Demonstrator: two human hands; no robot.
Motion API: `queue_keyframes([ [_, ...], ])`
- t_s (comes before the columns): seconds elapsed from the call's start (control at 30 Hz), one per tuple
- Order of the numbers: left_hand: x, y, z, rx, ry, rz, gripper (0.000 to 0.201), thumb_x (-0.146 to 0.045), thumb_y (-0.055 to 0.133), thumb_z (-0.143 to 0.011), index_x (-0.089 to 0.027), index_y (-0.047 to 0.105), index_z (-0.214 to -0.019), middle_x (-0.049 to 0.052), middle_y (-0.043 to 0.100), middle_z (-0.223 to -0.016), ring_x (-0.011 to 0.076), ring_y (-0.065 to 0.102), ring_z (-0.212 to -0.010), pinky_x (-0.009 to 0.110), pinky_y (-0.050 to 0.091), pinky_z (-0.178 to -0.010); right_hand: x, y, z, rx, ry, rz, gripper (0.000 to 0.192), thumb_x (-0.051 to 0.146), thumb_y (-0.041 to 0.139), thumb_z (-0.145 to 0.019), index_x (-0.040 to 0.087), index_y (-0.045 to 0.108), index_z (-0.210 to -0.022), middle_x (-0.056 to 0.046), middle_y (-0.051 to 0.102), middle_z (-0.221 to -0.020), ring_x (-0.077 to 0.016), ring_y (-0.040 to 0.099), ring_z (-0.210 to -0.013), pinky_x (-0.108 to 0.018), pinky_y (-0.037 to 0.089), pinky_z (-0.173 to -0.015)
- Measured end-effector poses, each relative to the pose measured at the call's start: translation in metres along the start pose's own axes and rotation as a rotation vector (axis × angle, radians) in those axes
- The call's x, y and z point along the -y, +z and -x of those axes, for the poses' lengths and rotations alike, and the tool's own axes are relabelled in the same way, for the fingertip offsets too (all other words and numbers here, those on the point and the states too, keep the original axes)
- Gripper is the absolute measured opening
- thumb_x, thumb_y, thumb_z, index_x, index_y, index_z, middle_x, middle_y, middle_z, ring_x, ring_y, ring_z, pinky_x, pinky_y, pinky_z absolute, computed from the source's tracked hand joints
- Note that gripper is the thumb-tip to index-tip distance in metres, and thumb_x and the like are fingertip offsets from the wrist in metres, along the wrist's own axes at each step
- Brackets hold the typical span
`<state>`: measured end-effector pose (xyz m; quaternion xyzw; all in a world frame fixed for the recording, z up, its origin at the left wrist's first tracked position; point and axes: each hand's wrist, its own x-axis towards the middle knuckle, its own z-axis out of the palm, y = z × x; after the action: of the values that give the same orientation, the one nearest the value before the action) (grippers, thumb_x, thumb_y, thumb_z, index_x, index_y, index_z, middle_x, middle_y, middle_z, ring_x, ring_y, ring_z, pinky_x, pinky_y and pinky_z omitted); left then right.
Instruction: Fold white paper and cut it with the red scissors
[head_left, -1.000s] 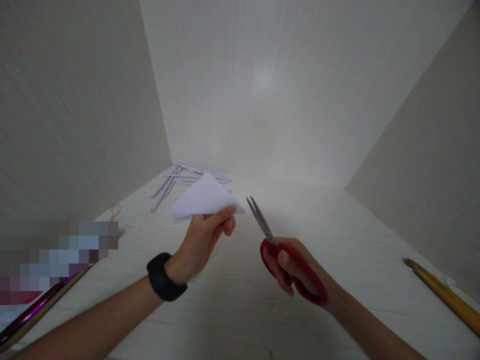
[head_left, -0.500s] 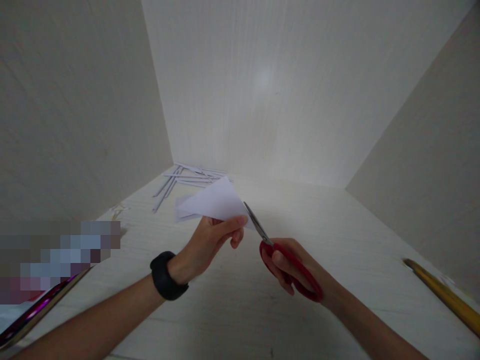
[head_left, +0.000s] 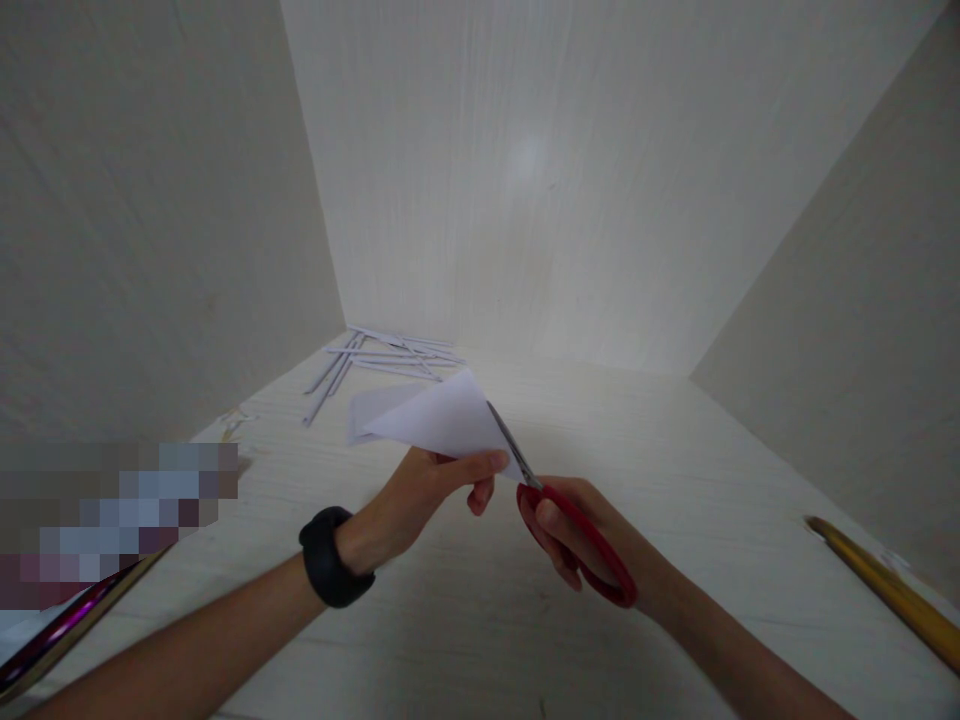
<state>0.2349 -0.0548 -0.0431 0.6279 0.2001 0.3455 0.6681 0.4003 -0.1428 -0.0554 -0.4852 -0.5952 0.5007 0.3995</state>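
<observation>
My left hand [head_left: 427,490], with a black band on its wrist, pinches a folded white paper triangle [head_left: 435,415] by its lower edge and holds it above the pale tabletop [head_left: 675,470]. My right hand [head_left: 577,535] grips red-handled scissors [head_left: 570,530]. Their metal blades point up and left and meet the right edge of the paper, close to my left thumb. How far the blades are apart is hidden by the paper.
Several thin white paper strips [head_left: 375,360] lie in the far left corner against the wall. A yellow ruler-like stick [head_left: 892,590] lies at the right edge. A dark shiny flat object [head_left: 67,625] sits at the lower left below a blurred patch.
My two hands have come together. The scissors moved up and left from free air until the blades reached the paper's right edge. The paper shifted slightly right and tilted.
</observation>
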Motion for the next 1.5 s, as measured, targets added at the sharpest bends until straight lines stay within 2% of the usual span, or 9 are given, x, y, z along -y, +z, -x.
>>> queue_keyframes([
  [0.5,-0.002,0.001,-0.001,-0.036,-0.030,-0.104,0.037,-0.032,0.064,-0.079,-0.017,0.050,-0.049,-0.004,0.049,-0.047,0.0090,0.045,-0.047,0.023,0.035,-0.049,0.001,-0.001,0.000,-0.045,0.008,0.001,0.045,0.061,0.056,-0.079,0.017,0.052,-0.071,0.008,0.040,-0.043,-0.0055,0.034,-0.033,-0.017,0.028,-0.034],
  [0.67,-0.003,0.001,-0.002,-0.052,-0.041,-0.099,0.043,-0.033,0.066,-0.077,-0.017,0.043,-0.044,-0.006,0.041,-0.040,0.0059,0.036,-0.040,0.022,0.029,-0.043,0.000,0.000,-0.001,-0.076,0.024,0.012,0.045,0.060,0.058,-0.078,0.018,0.046,-0.065,0.008,0.039,-0.043,-0.0052,0.034,-0.033,-0.017,0.028,-0.033],
  [0.73,-0.003,0.002,-0.002,-0.051,-0.048,-0.081,0.045,-0.033,0.066,-0.077,-0.017,0.042,-0.043,-0.007,0.039,-0.039,0.0050,0.034,-0.038,0.021,0.026,-0.041,0.000,0.000,-0.001,-0.080,0.025,0.026,0.045,0.060,0.057,-0.079,0.019,0.046,-0.065,0.008,0.039,-0.044,-0.0053,0.035,-0.033,-0.017,0.029,-0.033],
  [0.83,-0.004,0.002,-0.002,-0.048,-0.055,0.012,0.043,-0.033,0.062,-0.080,-0.016,0.045,-0.044,-0.005,0.043,-0.039,0.0051,0.038,-0.037,0.020,0.030,-0.041,0.001,0.000,-0.002,-0.096,0.026,0.054,0.043,0.058,0.056,-0.079,0.019,0.046,-0.064,0.008,0.039,-0.044,-0.0054,0.035,-0.033,-0.016,0.029,-0.033],
  [0.97,-0.003,0.002,-0.001,-0.080,-0.065,0.174,0.028,-0.032,0.060,-0.081,-0.015,0.056,-0.059,-0.005,0.050,-0.040,0.0069,0.042,-0.034,0.019,0.033,-0.037,0.001,0.000,-0.002,-0.110,0.025,0.064,0.043,0.057,0.059,-0.078,0.019,0.045,-0.062,0.008,0.039,-0.044,-0.0054,0.035,-0.033,-0.016,0.029,-0.032],
  [1.07,0.000,0.001,-0.002,-0.101,-0.055,0.150,0.025,-0.031,0.061,-0.081,-0.014,0.060,-0.063,-0.004,0.053,-0.041,0.0074,0.044,-0.032,0.019,0.034,-0.034,0.000,0.001,-0.001,-0.126,0.036,0.055,0.044,0.058,0.060,-0.077,0.019,0.046,-0.063,0.008,0.038,-0.045,-0.0052,0.035,-0.033,-0.016,0.029,-0.031],
  [1.17,0.003,-0.001,-0.002,-0.113,-0.034,0.080,0.035,-0.034,0.060,-0.082,-0.013,0.058,-0.054,-0.001,0.056,-0.043,0.0074,0.045,-0.033,0.020,0.035,-0.035,0.002,0.001,0.000,-0.120,0.022,0.043,0.047,0.063,0.059,-0.075,0.018,0.047,-0.064,0.008,0.037,-0.045,-0.0050,0.033,-0.033,-0.017,0.028,-0.032],
  [1.37,0.005,-0.002,-0.002,-0.161,0.048,-0.040,0.045,-0.033,0.058,-0.085,-0.015,0.048,-0.044,-0.005,0.044,-0.035,0.0041,0.038,-0.032,0.018,0.028,-0.036,0.011,0.000,0.001,-0.037,0.014,0.025,0.062,0.080,0.049,-0.068,0.019,0.043,-0.063,0.007,0.039,-0.047,-0.0063,0.035,-0.037,-0.020,0.027,-0.038],
  [1.5,0.007,-0.002,-0.001,-0.117,0.060,-0.063,0.045,-0.033,0.054,-0.088,-0.016,0.048,-0.046,-0.006,0.044,-0.035,0.0040,0.036,-0.033,0.019,0.028,-0.037,0.011,0.000,0.001,-0.009,-0.001,0.038,0.064,0.083,0.046,-0.067,0.019,0.041,-0.065,0.006,0.039,-0.052,-0.0076,0.036,-0.043,-0.021,0.028,-0.042],
])
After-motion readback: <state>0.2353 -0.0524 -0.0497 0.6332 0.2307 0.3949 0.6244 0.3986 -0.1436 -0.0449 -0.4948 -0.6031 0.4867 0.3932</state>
